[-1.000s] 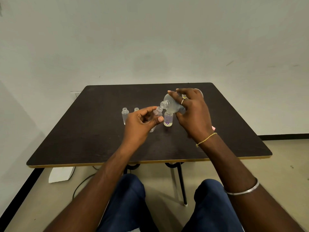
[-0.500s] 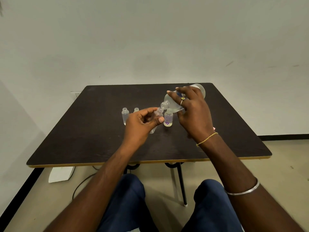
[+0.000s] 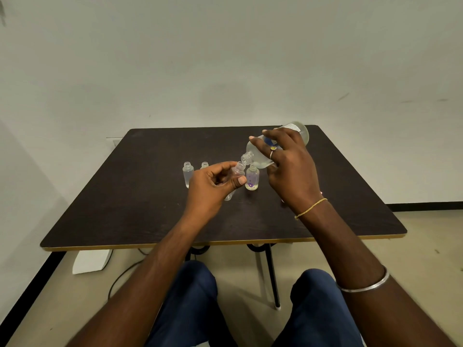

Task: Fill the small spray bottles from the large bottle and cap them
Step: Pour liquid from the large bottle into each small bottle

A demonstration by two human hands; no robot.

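Note:
My right hand (image 3: 288,169) grips the large clear bottle (image 3: 258,156), tipped steeply so its open mouth points down and left. My left hand (image 3: 213,184) holds a small clear spray bottle (image 3: 236,172), tilted, with its open neck just under the large bottle's mouth. Right behind them, a small bottle with a purple flower print (image 3: 252,177) stands uncapped on the dark table (image 3: 125,209). Two more uncapped small bottles stand to the left, one (image 3: 188,174) in full view and the other (image 3: 204,165) partly hidden by my left hand.
The table's front edge (image 3: 225,242) lies just beyond my knees, and a white wall rises close behind it. Something pink (image 3: 321,192) peeks out behind my right wrist. On the floor under the table's left side lie a white object (image 3: 91,261) and a cable.
My right hand has tipped the large bottle further, raising its base up and to the right. The left hand and its small bottle have hardly moved.

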